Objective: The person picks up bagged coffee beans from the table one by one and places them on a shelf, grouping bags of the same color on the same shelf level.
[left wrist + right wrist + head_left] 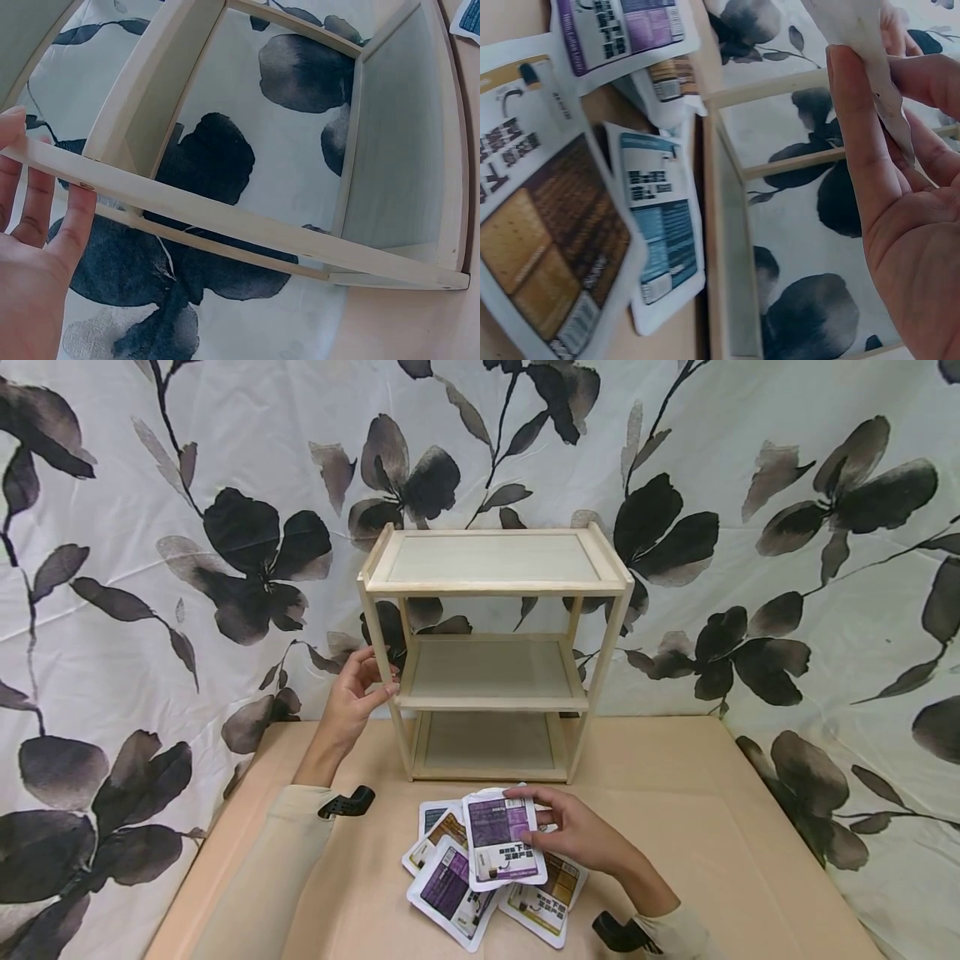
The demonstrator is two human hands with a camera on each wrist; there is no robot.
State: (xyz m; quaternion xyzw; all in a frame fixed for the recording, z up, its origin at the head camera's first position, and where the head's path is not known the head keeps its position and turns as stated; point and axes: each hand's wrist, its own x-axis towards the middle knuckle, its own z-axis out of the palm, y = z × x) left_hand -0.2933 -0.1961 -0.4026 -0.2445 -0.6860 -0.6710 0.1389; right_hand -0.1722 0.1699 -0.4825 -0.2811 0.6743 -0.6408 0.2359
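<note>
We see a pouch pile (450,892) nearest, the right hand (581,833) pinching a purple pouch (497,842) over it by one side, which could twist loose; beyond, the left hand (354,697) grips the rack (495,558), where uneven pulling might tip it

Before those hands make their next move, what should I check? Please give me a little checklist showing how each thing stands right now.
1. Right hand has hold of a purple packet: ok.
2. Left hand grips the shelf at its side: ok.
3. Shelf stands upright on the table: ok.
4. Held packet's printed side faces the head camera: ok.
5. Other packets lie apart from one another: not ok, they overlap in a pile.
6. Held packet properly sealed: cannot tell.
</note>
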